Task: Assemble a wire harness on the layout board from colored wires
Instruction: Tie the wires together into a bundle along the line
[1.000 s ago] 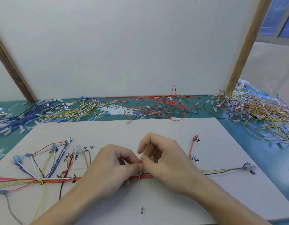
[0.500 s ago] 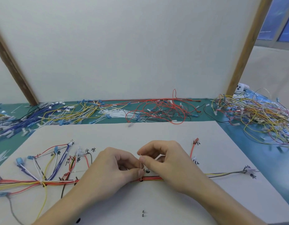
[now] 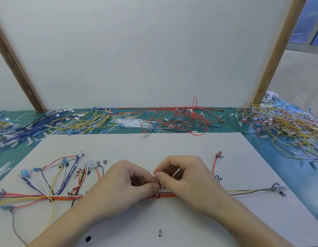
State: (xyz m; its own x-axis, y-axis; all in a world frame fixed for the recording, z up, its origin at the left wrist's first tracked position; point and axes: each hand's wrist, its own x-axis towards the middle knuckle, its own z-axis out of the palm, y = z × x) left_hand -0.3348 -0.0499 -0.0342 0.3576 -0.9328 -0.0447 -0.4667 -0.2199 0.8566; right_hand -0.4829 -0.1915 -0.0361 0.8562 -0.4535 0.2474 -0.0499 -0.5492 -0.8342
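On the white board (image 3: pixel 136 147), the wire bundle (image 3: pixel 38 197) fans out at the far left and runs flat across toward the middle. The left hand (image 3: pixel 122 186) has its fingers curled, thumb pressed against a thin white tie (image 3: pixel 176 173) right over the bundle. The right hand (image 3: pixel 186 177) pinches that same tie. Loose wires (image 3: pixel 288 125) are piled far right.

Plastic-coated wires (image 3: pixel 181 120) in red, yellow and blue are lying glossy against a matt white paper-like board (image 3: pixel 154 147), while rough brown wooden posts (image 3: pixel 277 50) are framing a smooth, dull white panel (image 3: pixel 145 50) behind.
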